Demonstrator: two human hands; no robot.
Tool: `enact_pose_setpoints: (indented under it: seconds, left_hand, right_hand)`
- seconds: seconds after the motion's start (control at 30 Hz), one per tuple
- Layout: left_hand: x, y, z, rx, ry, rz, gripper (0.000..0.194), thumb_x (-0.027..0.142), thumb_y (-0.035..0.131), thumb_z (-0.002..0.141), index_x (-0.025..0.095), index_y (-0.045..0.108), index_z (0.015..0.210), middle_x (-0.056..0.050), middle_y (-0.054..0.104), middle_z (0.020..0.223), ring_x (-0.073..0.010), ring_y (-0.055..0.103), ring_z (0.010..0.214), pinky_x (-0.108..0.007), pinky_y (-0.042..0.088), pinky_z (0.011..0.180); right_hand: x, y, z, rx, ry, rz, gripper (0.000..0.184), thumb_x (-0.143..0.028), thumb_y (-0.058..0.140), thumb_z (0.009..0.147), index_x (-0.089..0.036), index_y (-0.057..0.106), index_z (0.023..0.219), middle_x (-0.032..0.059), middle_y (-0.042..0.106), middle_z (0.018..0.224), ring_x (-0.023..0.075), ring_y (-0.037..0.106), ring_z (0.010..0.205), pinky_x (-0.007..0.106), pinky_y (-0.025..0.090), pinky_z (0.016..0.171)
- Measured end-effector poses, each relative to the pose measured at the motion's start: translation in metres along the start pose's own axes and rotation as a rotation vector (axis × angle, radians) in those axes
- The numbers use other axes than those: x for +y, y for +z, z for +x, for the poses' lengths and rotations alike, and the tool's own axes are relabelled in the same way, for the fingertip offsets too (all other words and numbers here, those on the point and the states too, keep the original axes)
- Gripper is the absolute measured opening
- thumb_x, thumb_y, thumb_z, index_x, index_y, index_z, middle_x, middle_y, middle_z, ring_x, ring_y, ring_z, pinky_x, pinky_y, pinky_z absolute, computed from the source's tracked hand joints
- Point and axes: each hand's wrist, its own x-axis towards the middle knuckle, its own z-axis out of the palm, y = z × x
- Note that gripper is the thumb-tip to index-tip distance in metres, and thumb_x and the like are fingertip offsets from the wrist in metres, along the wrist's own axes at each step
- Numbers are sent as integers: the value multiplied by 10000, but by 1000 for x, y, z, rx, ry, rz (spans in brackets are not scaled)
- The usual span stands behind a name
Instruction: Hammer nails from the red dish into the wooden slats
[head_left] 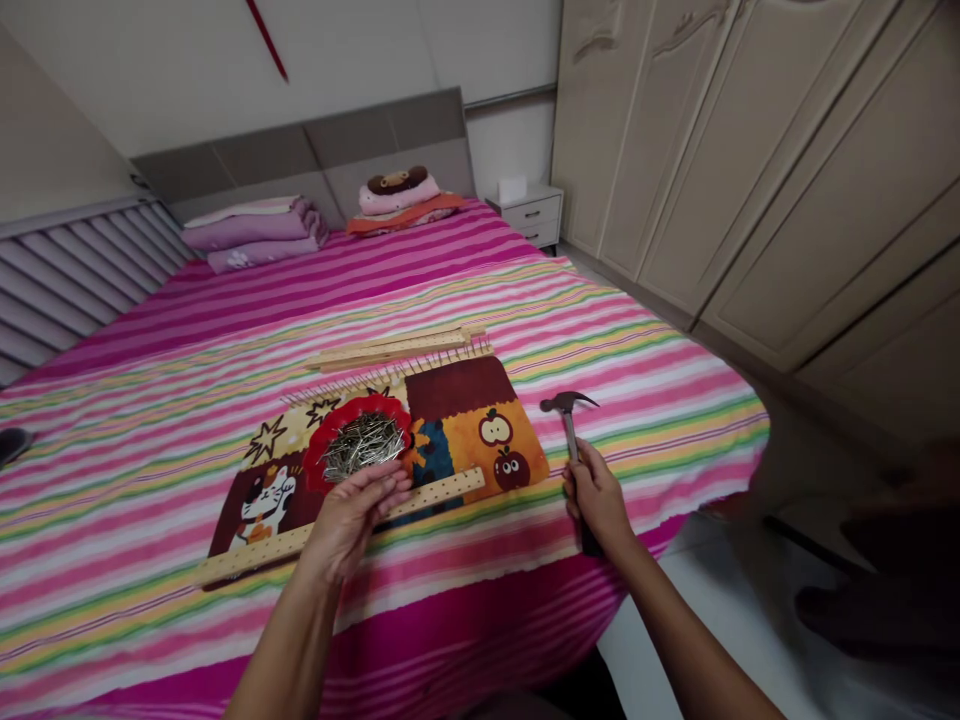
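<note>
My right hand (598, 497) is wrapped around the handle of a claw hammer (571, 432), its metal head pointing away from me over the bedspread. My left hand (358, 520) is closed in a pinch at the near rim of a red scalloped bowl (318, 440); whatever the fingertips hold is too small to make out. Loose nails (361, 445) fill the bowl. Below that hand, a wooden strip with rows of small holes (442, 491) lies along the near edge of a patterned mat (457, 380). At the mat's far edge, another strip (390, 366) bristles with upright nails.
More wooden strips (397, 347) lie stacked behind the mat on the striped bed (645, 400). Folded bedding (255, 235) rests by the headboard (382, 135). A nightstand (536, 215) and wardrobe (675, 150) stand along the right side.
</note>
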Motion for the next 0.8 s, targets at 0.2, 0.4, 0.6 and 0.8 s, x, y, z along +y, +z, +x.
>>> enact_pose_setpoints:
  seconds: [0.2,0.4,0.6,0.8]
  left_hand:
    - [-25,18,4,-92,-10,37,293,144,818,501,107,707,769,-64,726,711,-162,686,661,-250,581,631]
    - [-42,29,12,-62,92,99,397,319,851,454,117,710,764,-16,697,669,-86,626,558,-163,517,516]
    - [-52,36,20,-32,126,109,456,371,845,432,129,711,795,-41,713,748,-152,669,706,-248,559,626]
    - [-59,36,25,-29,189,232,422,419,811,463,144,713,767,-32,698,727,-117,624,630,-206,494,530]
  right_hand:
    - [-1,0,0,-3,-3,-2,412,-368,490,791,-195,488,1165,-112,439,534,48,330,310,150,296,249]
    - [0,0,0,3,-6,9,425,-373,494,791,-194,483,1177,-112,432,539,54,338,326,154,306,256]
    - [0,-1,0,-6,-2,14,410,-355,489,793,-200,483,1172,-109,437,555,50,341,324,153,309,254]
    - [-1,0,0,-4,4,10,399,-345,481,796,-204,482,1170,-109,437,554,51,341,325,151,308,253]
